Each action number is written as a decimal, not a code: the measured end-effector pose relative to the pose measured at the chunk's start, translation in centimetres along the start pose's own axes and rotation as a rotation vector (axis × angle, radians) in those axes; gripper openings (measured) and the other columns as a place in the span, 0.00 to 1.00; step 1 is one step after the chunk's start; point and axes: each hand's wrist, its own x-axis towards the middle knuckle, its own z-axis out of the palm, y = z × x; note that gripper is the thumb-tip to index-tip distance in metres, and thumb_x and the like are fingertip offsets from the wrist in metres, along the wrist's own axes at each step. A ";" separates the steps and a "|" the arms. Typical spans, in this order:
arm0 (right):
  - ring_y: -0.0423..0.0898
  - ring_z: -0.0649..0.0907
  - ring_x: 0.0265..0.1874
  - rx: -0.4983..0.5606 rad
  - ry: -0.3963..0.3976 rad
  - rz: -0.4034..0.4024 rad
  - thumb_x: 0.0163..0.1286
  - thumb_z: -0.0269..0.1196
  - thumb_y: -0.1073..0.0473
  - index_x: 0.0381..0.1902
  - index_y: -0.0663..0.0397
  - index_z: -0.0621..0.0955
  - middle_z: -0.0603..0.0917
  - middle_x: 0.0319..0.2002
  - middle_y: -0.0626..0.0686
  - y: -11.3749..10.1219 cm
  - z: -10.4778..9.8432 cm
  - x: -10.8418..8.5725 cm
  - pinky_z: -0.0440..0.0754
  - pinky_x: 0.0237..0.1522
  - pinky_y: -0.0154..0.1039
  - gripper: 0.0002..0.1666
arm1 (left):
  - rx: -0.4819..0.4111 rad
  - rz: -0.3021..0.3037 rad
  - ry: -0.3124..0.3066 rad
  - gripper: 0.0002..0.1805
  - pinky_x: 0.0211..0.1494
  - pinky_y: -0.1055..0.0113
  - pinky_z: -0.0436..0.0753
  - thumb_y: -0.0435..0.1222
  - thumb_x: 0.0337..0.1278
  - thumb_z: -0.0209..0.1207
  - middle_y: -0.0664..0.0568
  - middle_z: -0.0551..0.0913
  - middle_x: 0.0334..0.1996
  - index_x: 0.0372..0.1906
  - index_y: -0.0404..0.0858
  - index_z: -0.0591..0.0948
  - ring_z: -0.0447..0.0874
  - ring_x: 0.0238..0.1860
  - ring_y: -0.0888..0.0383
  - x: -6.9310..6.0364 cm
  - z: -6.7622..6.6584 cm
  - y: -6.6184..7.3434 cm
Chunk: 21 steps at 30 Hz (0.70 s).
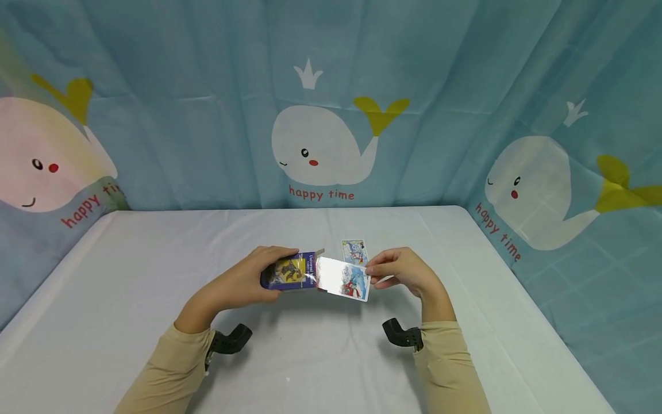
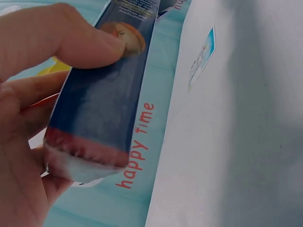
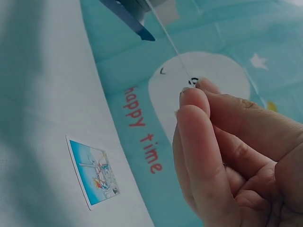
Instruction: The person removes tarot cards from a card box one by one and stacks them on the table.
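Observation:
My left hand (image 1: pixel 253 275) grips a blue and purple card box (image 1: pixel 289 271) above the table; in the left wrist view the thumb of the left hand (image 2: pixel 28 94) presses on the box (image 2: pixel 94 104). My right hand (image 1: pixel 405 271) pinches the right edge of a glossy illustrated card (image 1: pixel 355 282), whose left end is at the box's open right side. Seen edge-on in the right wrist view, the card (image 3: pixel 171 41) runs from the fingertips of the right hand (image 3: pixel 227 151) toward the box flap (image 3: pixel 128 19).
Another illustrated card (image 1: pixel 354 250) lies on the white-covered table (image 1: pixel 155 253) just behind the held card; it also shows in the left wrist view (image 2: pixel 202 59) and right wrist view (image 3: pixel 94 172). A blue curtain (image 1: pixel 207 115) with whale prints hangs behind and beside the table.

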 end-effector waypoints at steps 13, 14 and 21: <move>0.41 0.85 0.26 -0.041 -0.079 0.003 0.64 0.67 0.64 0.45 0.71 0.84 0.87 0.25 0.49 0.0 -0.1 -0.1 0.87 0.36 0.40 0.15 | 0.006 0.014 -0.008 0.43 0.63 0.43 0.71 0.40 0.52 0.72 0.44 0.70 0.70 0.74 0.43 0.67 0.66 0.68 0.43 -0.2 -0.5 0.2; 0.41 0.86 0.26 -0.049 -0.087 0.002 0.64 0.67 0.63 0.45 0.71 0.85 0.87 0.25 0.49 0.0 -0.1 -0.1 0.87 0.36 0.41 0.15 | 0.005 0.012 -0.008 0.43 0.64 0.43 0.70 0.40 0.52 0.72 0.44 0.69 0.71 0.74 0.43 0.67 0.66 0.68 0.43 -0.3 -0.5 0.2; 0.41 0.86 0.26 -0.063 -0.101 -0.003 0.64 0.68 0.61 0.42 0.70 0.84 0.87 0.25 0.50 0.6 -0.4 -0.4 0.87 0.35 0.41 0.14 | 0.000 0.013 0.003 0.42 0.64 0.43 0.70 0.38 0.53 0.71 0.44 0.69 0.71 0.74 0.42 0.67 0.66 0.68 0.43 -0.3 -0.4 0.0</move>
